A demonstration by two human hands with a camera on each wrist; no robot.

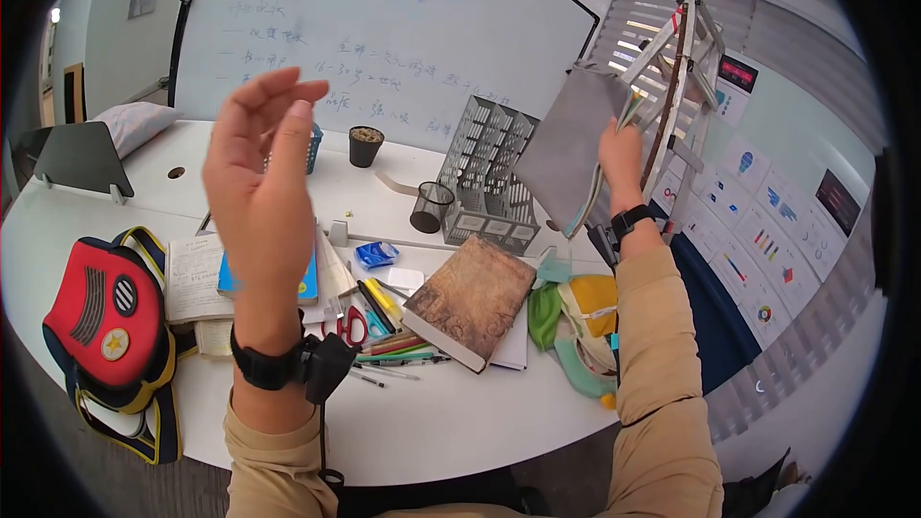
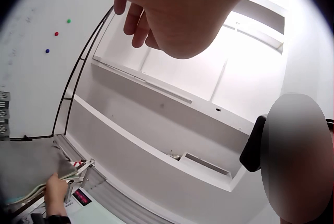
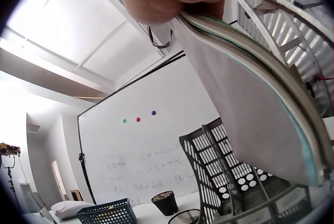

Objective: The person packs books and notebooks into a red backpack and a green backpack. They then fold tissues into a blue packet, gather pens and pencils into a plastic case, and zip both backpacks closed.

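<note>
My right hand point(image 1: 622, 155) grips the edge of a large, flat grey soft-covered item point(image 1: 566, 144) with layered cream, green and turquoise edges. It hangs above the table's right side, beside a grey desk file rack point(image 1: 484, 168). In the right wrist view, the grey item point(image 3: 235, 99) droops from my fingers in front of the rack. My left hand point(image 1: 261, 187) is raised over the table, fingers loosely bent, holding nothing. Below and beside it are an open notebook point(image 1: 195, 273) and a blue book point(image 1: 309, 283).
A brown-covered thick book point(image 1: 472, 293), red scissors point(image 1: 354, 326) and scattered pens lie on the white table point(image 1: 432, 432). A red backpack point(image 1: 106, 317) sits at the left edge. Behind stand a mesh pen cup point(image 1: 432, 208), a potted plant point(image 1: 365, 147) and a stepladder point(image 1: 672, 86).
</note>
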